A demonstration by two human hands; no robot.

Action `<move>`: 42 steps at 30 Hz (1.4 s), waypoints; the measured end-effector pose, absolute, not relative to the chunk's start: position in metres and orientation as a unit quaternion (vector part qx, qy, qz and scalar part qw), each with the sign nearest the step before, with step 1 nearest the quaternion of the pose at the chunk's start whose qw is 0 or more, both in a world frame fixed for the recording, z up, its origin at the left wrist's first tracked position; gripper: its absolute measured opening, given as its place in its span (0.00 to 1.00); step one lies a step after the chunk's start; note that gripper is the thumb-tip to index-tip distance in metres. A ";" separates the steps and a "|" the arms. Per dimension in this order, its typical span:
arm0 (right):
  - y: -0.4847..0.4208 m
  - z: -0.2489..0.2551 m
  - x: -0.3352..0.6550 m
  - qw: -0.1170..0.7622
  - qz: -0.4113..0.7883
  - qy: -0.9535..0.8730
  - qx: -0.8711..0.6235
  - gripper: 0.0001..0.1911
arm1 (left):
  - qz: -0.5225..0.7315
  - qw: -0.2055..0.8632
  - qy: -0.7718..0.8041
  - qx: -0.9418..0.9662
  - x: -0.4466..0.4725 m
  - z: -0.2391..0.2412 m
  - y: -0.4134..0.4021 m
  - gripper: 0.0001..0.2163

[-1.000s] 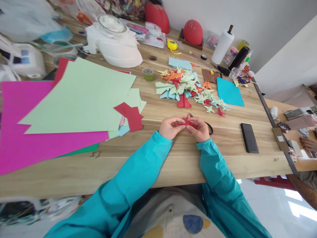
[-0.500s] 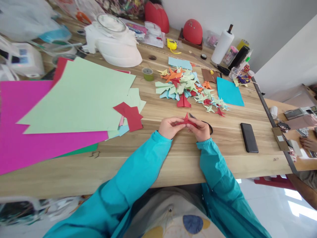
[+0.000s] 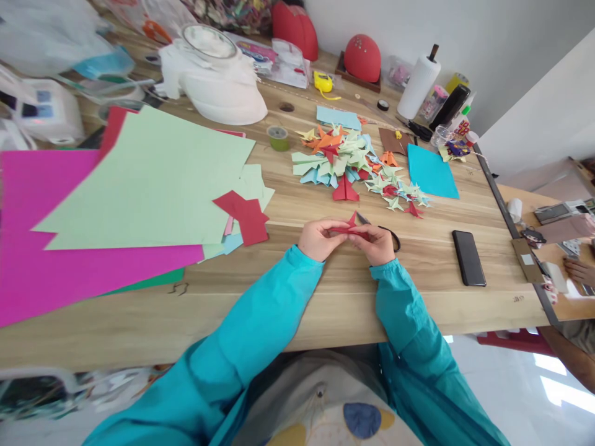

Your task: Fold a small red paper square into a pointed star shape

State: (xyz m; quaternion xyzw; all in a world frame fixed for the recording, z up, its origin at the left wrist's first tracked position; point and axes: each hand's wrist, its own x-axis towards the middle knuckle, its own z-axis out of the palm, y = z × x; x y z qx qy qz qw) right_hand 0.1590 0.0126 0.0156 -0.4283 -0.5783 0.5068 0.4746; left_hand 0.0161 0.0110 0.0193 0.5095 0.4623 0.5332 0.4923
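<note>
Between my two hands is a small piece of folded red paper, its pointed tip standing up over the fingers. My left hand pinches its left side, and my right hand pinches the right side. Part of the paper is hidden by the fingers. Scissors with black handles lie on the table behind my right hand, partly covered by it. Just beyond the hands rests a heap of folded paper shapes in green, orange, red and blue, with a red folded paper plane at its near edge.
Large green paper sheets lie over magenta paper on the left, with red paper pieces beside them. To the right are a black phone and a blue square. A co-worker's hand shows at far right.
The red paper's tip leans slightly more to the right, with small finger movements. Both hands stay in nearly the same place, still pinching the paper.
</note>
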 end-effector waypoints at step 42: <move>0.011 0.013 0.152 0.533 0.614 -0.424 -0.400 0.03 | 0.537 0.623 0.415 0.389 0.022 0.012 0.011 0.12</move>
